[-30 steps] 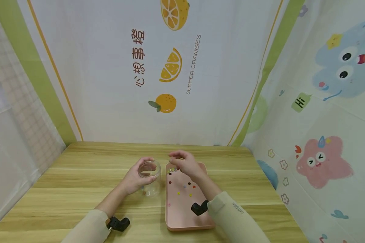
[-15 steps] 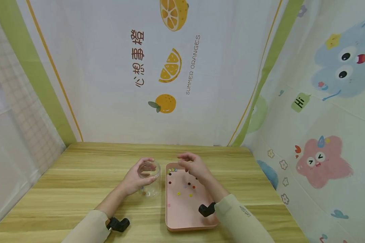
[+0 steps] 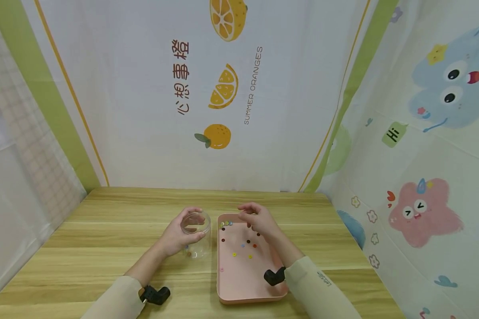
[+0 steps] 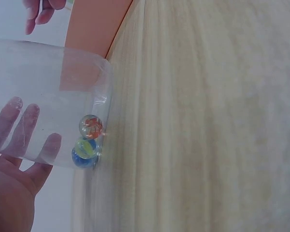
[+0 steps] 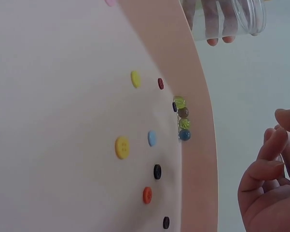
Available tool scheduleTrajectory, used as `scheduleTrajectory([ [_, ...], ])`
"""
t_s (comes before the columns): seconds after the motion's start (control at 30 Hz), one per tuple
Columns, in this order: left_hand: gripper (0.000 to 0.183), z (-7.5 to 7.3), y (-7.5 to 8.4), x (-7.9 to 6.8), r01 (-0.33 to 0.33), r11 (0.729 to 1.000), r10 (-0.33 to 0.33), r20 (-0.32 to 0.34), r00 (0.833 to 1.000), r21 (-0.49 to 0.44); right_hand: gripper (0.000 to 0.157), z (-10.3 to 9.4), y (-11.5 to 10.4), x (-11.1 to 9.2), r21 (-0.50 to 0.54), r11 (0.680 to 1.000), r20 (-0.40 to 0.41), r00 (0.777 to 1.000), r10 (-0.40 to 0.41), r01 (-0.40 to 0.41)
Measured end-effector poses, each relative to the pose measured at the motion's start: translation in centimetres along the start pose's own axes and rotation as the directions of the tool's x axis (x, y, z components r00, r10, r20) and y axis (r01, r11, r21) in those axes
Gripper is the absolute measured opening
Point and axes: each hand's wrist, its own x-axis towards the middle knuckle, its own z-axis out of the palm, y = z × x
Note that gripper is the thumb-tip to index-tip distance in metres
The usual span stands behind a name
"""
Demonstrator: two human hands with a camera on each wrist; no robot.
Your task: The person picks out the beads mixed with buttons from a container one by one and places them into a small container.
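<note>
My left hand grips a clear plastic jar around its upper part; the jar stands upright on the table, its mouth uncovered. Three glass marbles lie at its bottom in the left wrist view: an orange-swirled marble, a yellow-green one and a blue one. Over the far end of the pink tray hovers my right hand, fingers loosely bent, with nothing seen between them. Several marbles line the tray's far left corner. Scattered on its floor are several small buttons.
The wooden table reaches back to a white curtain printed with oranges. Along the right runs a cartoon-patterned cloth. The tray's raised rim stands just right of the jar.
My right hand has moved right, from beside the jar's mouth to over the tray's far end. The left hand and the jar have stayed in place.
</note>
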Motion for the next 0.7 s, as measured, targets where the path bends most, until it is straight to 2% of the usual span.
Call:
scheduleTrajectory([
  [0.43,0.065,0.02,0.06,0.0,0.007,1.0,-0.007,-0.002,1.0,0.002,0.039,-0.31,0.52,0.21,0.051,0.999,0.034,0.999,0.008,-0.009],
  [0.7,0.064,0.0,0.0,0.05,0.006,1.0,-0.006,-0.003,1.0,0.003,0.041,-0.24,0.65,0.34,0.044,0.999,0.038,0.999,0.022,-0.023],
])
